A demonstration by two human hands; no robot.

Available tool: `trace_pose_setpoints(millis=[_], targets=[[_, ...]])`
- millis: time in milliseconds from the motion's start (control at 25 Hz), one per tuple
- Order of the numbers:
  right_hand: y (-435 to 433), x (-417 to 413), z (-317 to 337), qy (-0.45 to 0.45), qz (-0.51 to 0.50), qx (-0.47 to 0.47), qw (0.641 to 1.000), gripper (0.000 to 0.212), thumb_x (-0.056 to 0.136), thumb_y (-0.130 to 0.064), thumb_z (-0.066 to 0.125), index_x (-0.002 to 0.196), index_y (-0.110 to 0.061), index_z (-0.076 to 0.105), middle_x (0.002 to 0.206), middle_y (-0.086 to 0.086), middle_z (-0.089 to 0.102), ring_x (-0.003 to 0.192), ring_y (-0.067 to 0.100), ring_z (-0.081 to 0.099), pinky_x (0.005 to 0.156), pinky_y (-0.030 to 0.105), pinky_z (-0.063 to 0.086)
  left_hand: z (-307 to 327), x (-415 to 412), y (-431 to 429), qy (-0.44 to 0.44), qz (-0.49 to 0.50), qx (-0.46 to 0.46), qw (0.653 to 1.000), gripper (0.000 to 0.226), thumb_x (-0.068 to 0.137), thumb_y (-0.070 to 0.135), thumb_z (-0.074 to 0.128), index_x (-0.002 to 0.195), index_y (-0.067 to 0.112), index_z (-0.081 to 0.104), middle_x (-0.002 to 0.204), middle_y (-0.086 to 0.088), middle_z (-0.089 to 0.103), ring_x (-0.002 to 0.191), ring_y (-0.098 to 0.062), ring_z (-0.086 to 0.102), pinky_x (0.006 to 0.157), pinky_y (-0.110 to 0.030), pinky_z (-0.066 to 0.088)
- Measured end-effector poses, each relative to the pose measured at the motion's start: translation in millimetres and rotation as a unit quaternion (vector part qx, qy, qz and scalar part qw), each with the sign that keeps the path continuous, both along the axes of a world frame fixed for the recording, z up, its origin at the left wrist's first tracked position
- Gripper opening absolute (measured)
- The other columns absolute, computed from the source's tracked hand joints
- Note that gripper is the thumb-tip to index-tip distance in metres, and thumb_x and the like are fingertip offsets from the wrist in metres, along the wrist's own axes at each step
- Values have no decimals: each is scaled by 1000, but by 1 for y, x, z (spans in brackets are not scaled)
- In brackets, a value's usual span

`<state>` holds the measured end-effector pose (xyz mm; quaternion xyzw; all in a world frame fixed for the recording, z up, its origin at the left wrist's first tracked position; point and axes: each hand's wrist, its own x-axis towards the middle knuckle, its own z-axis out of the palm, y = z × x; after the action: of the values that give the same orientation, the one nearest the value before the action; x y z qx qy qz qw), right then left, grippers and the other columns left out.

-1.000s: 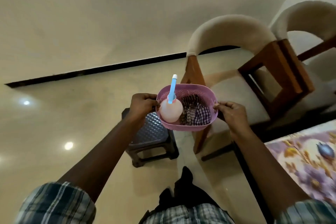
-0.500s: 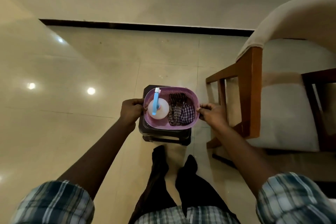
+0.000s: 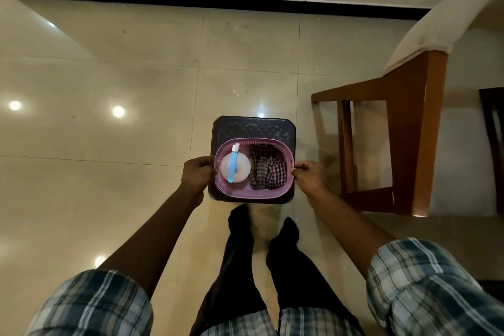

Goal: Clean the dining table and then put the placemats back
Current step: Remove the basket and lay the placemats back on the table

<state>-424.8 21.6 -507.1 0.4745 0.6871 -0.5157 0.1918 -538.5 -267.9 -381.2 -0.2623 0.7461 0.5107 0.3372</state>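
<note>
Two grips — left hand (image 3: 197, 175), right hand (image 3: 308, 175) — clamped on pink basket (image 3: 253, 194) of bottle (image 3: 241, 172), checked cloth (image 3: 268, 172).

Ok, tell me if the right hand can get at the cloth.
Probably yes: the cloth lies uncovered at the right of the basket, next to the right hand, which must first release the rim.
</note>
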Motion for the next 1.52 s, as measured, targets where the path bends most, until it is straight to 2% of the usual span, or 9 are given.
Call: trace_pose_setpoints(millis=[200, 400, 480, 560, 880, 1000, 1200, 1360, 1520], targets=[[-17, -10, 25, -25, -12, 30, 999, 18, 80, -18, 72, 73, -34, 75, 89, -6, 79, 86, 23, 75, 84, 49, 64, -8, -7, -3, 1, -31, 8, 999, 29, 92, -5, 67, 90, 22, 77, 99, -8, 78, 97, -28, 75, 80, -37, 64], [-15, -8, 22, -31, -14, -1, 999, 20, 75, -24, 64, 88, -32, 76, 94, -5, 79, 92, 26, 75, 86, 51, 63, -4, -12, -3, -5, -35, 27, 999, 28, 90, -5, 65, 94, 22, 75, 98, 0, 77, 97, -23, 74, 82, -36, 62], [-22, -13, 57, -18, -22, -11, 1000, 24, 80, -22, 64, 100, -29, 76, 100, -4, 78, 97, 24, 74, 91, 50, 62, 4, -12, -3, 19, -33, -14, 999, 20, 95, 7, 66, 113, 13, 71, 107, 1, 74, 99, -20, 70, 84, -33, 60], [-29, -14, 99, 7, -35, -9, 999, 30, 87, -19, 67, 116, -23, 74, 108, -3, 76, 103, 21, 72, 97, 46, 59, 17, -12, 0, 53, -18, -45, 997, 35, 96, 16, 64, 130, 9, 66, 122, -5, 71, 108, -24, 67, 97, -42, 58], [-16, 14, 223, 165, -125, -15, 978, 23, 96, -24, 70, 119, -25, 72, 110, -12, 71, 112, 16, 69, 98, 39, 58, 119, -9, 87, 171, -141, 72, 972, 23, 93, 9, 64, 108, 20, 78, 106, -4, 78, 103, -27, 74, 92, -49, 62], [8, 73, 271, 203, -166, 14, 965, 28, 96, -29, 71, 124, -28, 72, 121, -12, 72, 114, 10, 66, 102, 36, 55, 146, 23, 143, 181, -238, 123, 946, 22, 94, 12, 66, 106, 26, 78, 109, 0, 78, 106, -24, 73, 97, -52, 59], [43, 237, 331, 232, -306, 72, 920, 28, 96, -22, 73, 123, -19, 73, 118, -4, 75, 106, 8, 69, 95, 28, 56, 189, 126, 243, 160, -366, 181, 899, 21, 98, 6, 64, 115, 12, 75, 111, -10, 76, 101, -26, 73, 92, -43, 61], [70, 401, 342, 209, -439, 142, 862, 21, 95, -17, 73, 116, -21, 75, 114, -7, 75, 102, 9, 69, 96, 33, 54, 212, 236, 319, 133, -475, 213, 844, 20, 98, 7, 64, 111, 17, 75, 111, -6, 76, 100, -22, 72, 91, -41, 58], [86, 527, 327, 184, -545, 134, 807, 24, 96, -11, 71, 120, -13, 70, 108, 5, 72, 94, 20, 66, 81, 34, 52, 209, 334, 376, 129, -544, 216, 800, 20, 97, 5, 64, 114, 9, 73, 106, -9, 75, 93, -21, 70, 82, -35, 58]])
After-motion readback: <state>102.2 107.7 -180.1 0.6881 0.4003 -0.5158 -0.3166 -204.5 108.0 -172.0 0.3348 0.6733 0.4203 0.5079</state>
